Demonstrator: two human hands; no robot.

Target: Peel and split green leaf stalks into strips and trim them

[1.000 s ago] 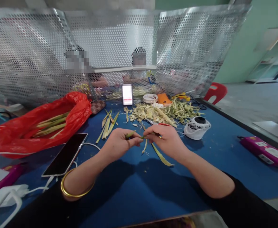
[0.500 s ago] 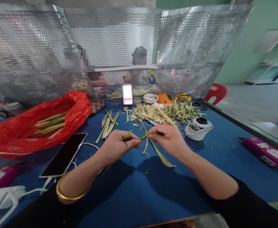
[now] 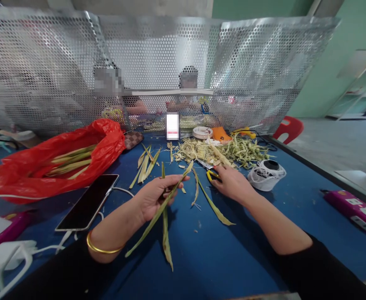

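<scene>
My left hand is closed on two long green leaf strips, which cross and hang down toward me over the blue table. My right hand has reached forward to small scissors with yellow handles lying at the near edge of a pile of leaf trimmings. Its fingers rest on the yellow handles. Two loose strips lie on the table between my hands.
A red plastic bag with green stalks lies at left. A phone on a white cable, a white thread spool, a magenta box, cut strips and tape rolls are on the table. People sit behind a perforated metal screen.
My hands have parted. The left hand now holds both strips alone and they hang down; the right hand let go and moved forward to the scissors.
</scene>
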